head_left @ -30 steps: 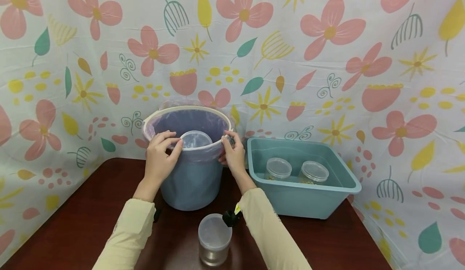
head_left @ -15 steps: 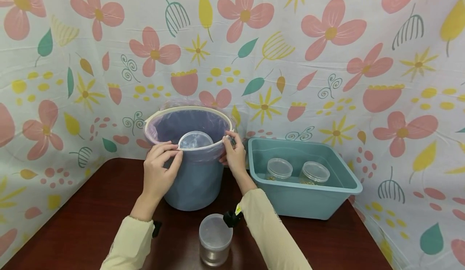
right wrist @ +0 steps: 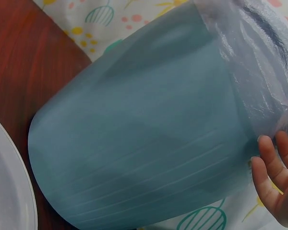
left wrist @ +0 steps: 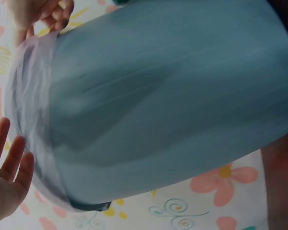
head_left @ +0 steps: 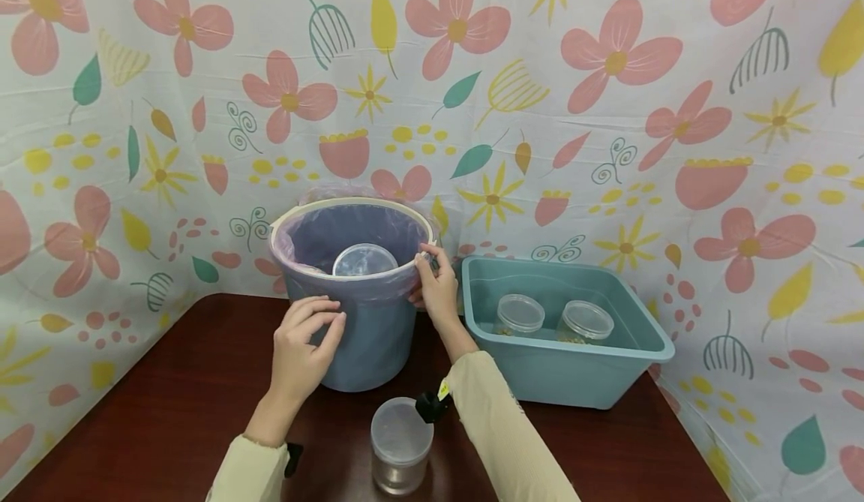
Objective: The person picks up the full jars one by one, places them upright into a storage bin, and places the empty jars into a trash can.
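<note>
A blue trash can [head_left: 367, 348] stands on the table, lined with a thin pinkish plastic bag [head_left: 289, 251] folded over its top. A cream ring [head_left: 347, 278] lies round the rim over the bag. My right hand [head_left: 436, 288] pinches this ring at the right side, thumb on top and other fingers below, against the bag. My left hand [head_left: 304, 348] is off the rim, in front of the can, its fingers loosely bent and holding nothing; the left wrist view also has this hand [left wrist: 9, 179] beside the bagged rim. Inside the can shows a clear round lid [head_left: 366, 260].
A clear lidded jar [head_left: 401, 442] stands on the dark wooden table [head_left: 162, 389] between the forearms. At right is a blue-green basin [head_left: 560, 371] with two lidded jars, one [head_left: 520, 313] left of the other [head_left: 586, 320]. A flowered cloth [head_left: 439, 134] hangs behind.
My left hand has let go of the ring at the front rim and moved down in front of the can. The right hand stays on the ring.
</note>
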`<state>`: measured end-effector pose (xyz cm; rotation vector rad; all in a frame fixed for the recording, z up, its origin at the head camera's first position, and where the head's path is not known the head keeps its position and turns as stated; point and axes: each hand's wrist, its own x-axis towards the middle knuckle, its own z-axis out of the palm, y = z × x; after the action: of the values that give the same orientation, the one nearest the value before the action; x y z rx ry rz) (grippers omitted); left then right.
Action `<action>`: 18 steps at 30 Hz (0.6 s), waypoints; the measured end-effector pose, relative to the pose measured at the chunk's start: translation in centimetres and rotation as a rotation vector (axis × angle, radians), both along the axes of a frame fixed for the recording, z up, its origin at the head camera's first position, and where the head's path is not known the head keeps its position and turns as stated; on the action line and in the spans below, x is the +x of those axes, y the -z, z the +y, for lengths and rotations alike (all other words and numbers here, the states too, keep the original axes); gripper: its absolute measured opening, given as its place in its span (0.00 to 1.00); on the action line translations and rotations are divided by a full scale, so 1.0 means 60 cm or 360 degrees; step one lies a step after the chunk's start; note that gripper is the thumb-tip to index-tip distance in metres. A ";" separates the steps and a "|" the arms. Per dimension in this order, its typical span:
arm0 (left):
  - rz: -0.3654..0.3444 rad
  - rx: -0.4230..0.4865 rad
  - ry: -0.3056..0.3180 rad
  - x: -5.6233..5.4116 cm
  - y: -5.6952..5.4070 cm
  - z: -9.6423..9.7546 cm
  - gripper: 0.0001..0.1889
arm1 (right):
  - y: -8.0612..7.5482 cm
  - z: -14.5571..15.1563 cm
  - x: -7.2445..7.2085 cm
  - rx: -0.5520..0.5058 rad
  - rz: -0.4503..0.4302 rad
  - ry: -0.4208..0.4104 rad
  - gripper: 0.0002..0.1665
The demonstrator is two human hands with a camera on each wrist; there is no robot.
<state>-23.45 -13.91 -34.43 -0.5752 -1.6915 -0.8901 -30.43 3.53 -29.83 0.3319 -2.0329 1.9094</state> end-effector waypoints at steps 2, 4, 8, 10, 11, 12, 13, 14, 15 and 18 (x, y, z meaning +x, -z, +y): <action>-0.0042 -0.0019 0.0005 0.001 0.011 0.003 0.04 | 0.000 0.000 0.000 0.0003 0.0003 0.0003 0.17; -0.0108 -0.0029 0.0024 0.004 0.022 0.005 0.04 | 0.001 0.001 -0.001 0.0008 0.0010 0.0001 0.17; -0.0242 -0.0067 0.0080 0.011 0.045 0.012 0.02 | 0.002 0.002 -0.003 0.0012 0.0011 -0.0012 0.17; -0.0305 -0.0093 0.0113 0.015 0.055 0.015 0.02 | 0.003 0.003 -0.004 0.0012 0.0009 -0.0019 0.17; -0.0331 -0.0106 0.0124 0.016 0.060 0.017 0.02 | 0.003 0.003 -0.005 0.0013 0.0008 -0.0023 0.17; -0.0353 -0.0117 0.0132 0.018 0.065 0.018 0.02 | 0.004 0.003 -0.005 0.0013 0.0007 -0.0025 0.17; -0.0372 -0.0122 0.0142 0.020 0.070 0.020 0.03 | 0.004 0.003 -0.005 0.0012 0.0006 -0.0027 0.17; -0.0397 -0.0125 0.0149 0.022 0.074 0.021 0.03 | 0.004 0.003 -0.005 0.0011 0.0006 -0.0028 0.17; -0.0415 -0.0129 0.0153 0.024 0.079 0.023 0.04 | 0.004 0.002 -0.005 0.0011 0.0007 -0.0027 0.17; -0.0461 -0.0141 0.0181 0.029 0.093 0.027 0.07 | 0.003 0.002 -0.003 0.0011 0.0014 -0.0025 0.18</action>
<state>-21.70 -12.31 -40.04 -0.6301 -1.9828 -1.0218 -30.61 3.64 -30.03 0.3586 -2.0378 1.9071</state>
